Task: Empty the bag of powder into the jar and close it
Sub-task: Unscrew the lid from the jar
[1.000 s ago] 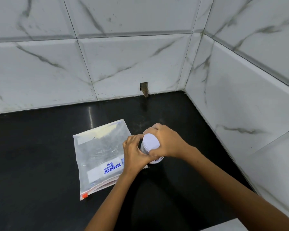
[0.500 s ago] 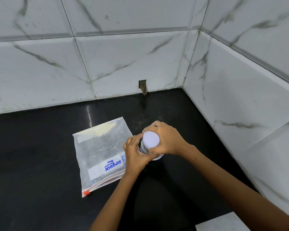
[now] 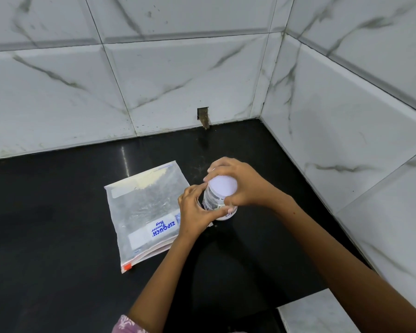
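On black table (image 3: 58, 236) near tiled corner: jar (image 3: 214, 203) upright, axis vertical. Right hand (image 3: 238, 186) grip curled over white lid (image 3: 222, 186) from above; left hand (image 3: 193, 210) grip wraps jar body. Zip bag (image 3: 144, 212) flat just left, nearer left hand; lid likely unscrews next.

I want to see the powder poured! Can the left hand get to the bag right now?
Probably yes. The bag lies flat on the black counter right beside the left hand, with nothing between them. But that hand is holding the jar and would have to let go first.
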Available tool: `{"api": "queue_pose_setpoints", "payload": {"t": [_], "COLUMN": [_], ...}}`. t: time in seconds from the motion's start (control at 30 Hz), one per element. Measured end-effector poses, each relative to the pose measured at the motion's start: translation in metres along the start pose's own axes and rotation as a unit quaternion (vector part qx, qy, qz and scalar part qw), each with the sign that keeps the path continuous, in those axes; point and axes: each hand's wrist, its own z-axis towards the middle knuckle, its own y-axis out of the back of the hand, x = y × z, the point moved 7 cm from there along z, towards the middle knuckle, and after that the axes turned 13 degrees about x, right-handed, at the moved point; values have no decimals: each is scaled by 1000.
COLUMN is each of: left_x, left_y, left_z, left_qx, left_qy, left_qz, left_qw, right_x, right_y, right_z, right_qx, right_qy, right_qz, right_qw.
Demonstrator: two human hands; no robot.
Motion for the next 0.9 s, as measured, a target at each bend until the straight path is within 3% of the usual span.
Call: {"api": "queue_pose_setpoints", "payload": {"t": [0.3,0.63,0.77,0.9], "left_x": [-1,-13,-22,-37], "left_y": [-1,-3,-5,4], "left_z": [-2,6,7,1], "left_qx": [5,46,28,1], "left_qy": [6,-33,-33,-42], "left_qz": [-2,94,94,61], "left_qw": [1000,994,995,997], "right_x": [-32,-77,-69,-47], "right_y": [-27,-111,-107,-84], "right_z": [-91,-121,-111,-85], "right_qx": [-280,-251,-243,-306], "right_qy": [-75,-192,-190,-138], "right_qz": [82,101,100,171], "right_qw": [953,943,946,926]}}
